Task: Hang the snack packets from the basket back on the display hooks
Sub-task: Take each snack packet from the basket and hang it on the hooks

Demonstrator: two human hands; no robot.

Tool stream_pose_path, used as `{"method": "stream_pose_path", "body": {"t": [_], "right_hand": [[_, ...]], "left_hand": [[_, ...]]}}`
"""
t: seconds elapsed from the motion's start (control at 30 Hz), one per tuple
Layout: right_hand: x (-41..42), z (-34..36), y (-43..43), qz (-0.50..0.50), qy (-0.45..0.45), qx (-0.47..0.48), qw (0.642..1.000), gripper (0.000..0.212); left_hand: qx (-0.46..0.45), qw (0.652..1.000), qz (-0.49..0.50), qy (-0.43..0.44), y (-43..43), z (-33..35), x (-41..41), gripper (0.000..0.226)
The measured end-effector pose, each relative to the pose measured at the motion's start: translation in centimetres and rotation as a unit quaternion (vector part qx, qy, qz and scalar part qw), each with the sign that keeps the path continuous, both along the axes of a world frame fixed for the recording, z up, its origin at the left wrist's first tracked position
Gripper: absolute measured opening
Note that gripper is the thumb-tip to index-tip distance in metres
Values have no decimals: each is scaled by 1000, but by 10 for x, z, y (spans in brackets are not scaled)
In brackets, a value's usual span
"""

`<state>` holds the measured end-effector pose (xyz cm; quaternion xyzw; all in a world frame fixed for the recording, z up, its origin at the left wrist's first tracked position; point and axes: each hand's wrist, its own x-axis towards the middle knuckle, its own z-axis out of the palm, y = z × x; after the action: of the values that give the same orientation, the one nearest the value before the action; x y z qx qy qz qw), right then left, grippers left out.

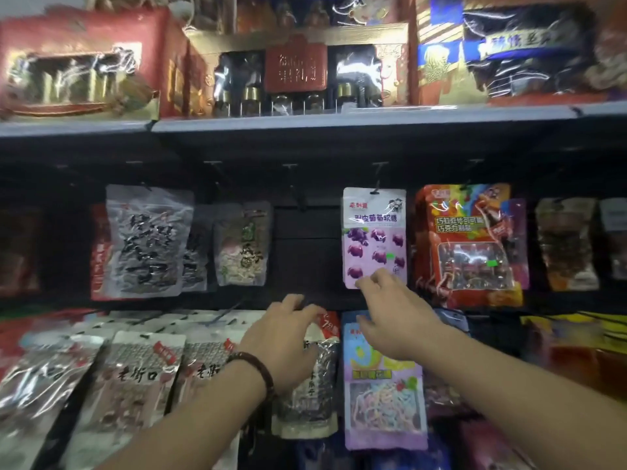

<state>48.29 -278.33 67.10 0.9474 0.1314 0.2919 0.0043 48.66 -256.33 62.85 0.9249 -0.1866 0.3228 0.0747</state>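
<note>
Head view: the purple snack packet (375, 232) is seen hanging by its top hole on a thin wire hook (376, 179), between a bare stretch of dark back panel and a red packet (468, 245). The basket is not in view. The right hand (400, 317) is raised to the packet's lower edge. Its fingers are loosely bent and the fingertips touch or just overlap the bottom corner. The thumb is held well apart below, so no pinch is judged. The left hand (285, 337), with a bead bracelet (261, 371) at the wrist, is curled over the top of a dark packet (307, 395) in the lower row; whether that packet is gripped cannot be told. Risk noted: an upward nudge at the bottom edge could lift the hole off the hook tip and drop the packet. The left fingers could also unseat the lower row. The packets are flat glossy film pouches, slick and crinkled, with glare streaks; the blur hides finer detail.
</note>
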Motion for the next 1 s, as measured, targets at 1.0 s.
{"method": "stream_pose_path", "body": {"t": [1.0], "right_hand": [[169, 91, -57, -35, -12, 6, 999, 95]], "left_hand": [[95, 995, 25, -18, -150, 105, 194, 116]]}}
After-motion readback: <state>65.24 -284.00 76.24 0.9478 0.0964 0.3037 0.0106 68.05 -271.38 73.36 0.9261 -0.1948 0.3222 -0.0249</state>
